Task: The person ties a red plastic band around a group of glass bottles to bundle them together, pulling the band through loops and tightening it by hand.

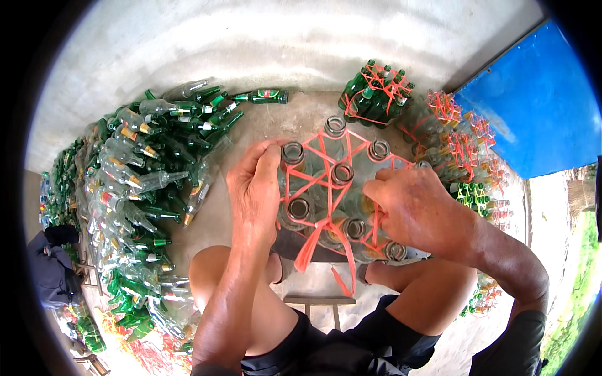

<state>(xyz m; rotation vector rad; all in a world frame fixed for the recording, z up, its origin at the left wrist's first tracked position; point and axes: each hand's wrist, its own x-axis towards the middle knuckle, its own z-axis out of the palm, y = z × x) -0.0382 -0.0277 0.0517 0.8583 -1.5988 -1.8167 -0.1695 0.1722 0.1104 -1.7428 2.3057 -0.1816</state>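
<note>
Before my knees stands a bundle of clear glass bottles, several of them upright, their open mouths facing me. Red plastic twine runs around and across the necks in a crisscross. A knot with loose tails hangs at the near side. My left hand grips the bundle's left side, thumb beside the far-left bottle neck; its fingertips are partly hidden. On the right, my right hand is closed on the twine among the right-hand bottles. It covers part of those bottles.
Loose green and clear bottles are heaped at left. A tied green-bottle bundle stands by the wall. More tied bundles line the right, beside a blue panel. Another person is at far left; red twine lies lower left.
</note>
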